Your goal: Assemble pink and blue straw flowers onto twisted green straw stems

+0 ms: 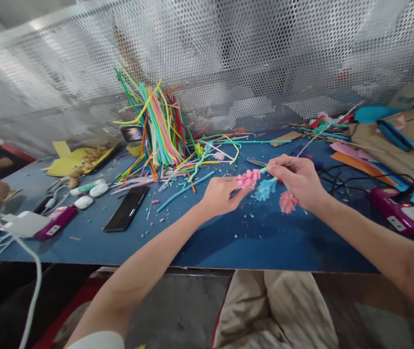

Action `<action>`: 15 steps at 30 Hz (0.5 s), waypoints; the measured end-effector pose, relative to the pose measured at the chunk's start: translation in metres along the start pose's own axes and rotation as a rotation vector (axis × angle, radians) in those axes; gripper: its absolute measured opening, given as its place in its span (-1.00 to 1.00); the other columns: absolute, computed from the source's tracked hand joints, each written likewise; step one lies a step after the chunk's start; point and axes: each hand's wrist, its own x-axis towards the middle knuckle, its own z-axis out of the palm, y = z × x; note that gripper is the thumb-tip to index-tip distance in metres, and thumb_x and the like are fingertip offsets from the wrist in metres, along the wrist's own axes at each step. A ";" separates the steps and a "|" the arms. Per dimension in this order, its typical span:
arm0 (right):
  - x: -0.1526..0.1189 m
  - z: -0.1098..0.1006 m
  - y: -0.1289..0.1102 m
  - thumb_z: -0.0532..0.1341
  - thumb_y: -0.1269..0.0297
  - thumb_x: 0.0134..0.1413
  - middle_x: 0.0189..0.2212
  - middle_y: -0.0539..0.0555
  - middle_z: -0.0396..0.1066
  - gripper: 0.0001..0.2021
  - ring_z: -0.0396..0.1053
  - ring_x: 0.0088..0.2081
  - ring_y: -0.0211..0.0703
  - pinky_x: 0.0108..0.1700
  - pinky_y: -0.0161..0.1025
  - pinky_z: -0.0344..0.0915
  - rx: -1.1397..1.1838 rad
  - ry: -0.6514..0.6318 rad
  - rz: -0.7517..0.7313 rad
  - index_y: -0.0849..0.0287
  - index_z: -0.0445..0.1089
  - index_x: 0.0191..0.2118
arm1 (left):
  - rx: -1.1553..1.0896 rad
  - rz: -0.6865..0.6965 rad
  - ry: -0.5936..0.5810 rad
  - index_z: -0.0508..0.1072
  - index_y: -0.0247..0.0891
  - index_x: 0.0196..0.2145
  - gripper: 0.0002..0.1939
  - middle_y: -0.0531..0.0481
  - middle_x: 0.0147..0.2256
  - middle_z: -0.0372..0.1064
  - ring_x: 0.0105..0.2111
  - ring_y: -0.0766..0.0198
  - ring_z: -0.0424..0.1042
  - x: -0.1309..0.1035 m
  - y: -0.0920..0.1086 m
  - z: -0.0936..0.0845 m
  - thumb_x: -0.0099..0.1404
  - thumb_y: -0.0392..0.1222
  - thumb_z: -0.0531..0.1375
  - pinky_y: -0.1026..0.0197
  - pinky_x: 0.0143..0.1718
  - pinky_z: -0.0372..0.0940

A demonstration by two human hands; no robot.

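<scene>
While L fingers pinch 1 pink flower, R fingers pinch stem; purple block markings illegible.

We see a blue bench, its far edge against a perforated metal screen, above a grey floor.

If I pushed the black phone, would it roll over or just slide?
It would probably slide, since the phone lies flat on the table. Its thin, wide shape makes rolling unlikely. Its shiny face looks smooth, so it might feel slippery.
</scene>
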 end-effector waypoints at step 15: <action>0.005 -0.006 -0.003 0.32 0.09 0.12 -0.46 0.01 0.47 -0.81 0.33 -0.44 -0.19 -0.37 -0.17 0.26 -0.253 0.029 -0.002 0.09 0.54 -0.37 | -0.080 -0.133 -0.062 0.56 -0.22 -0.20 -0.57 0.01 -0.41 0.49 -0.44 0.30 0.40 -0.001 -0.009 -0.003 0.39 0.19 0.12 0.23 -0.35 0.24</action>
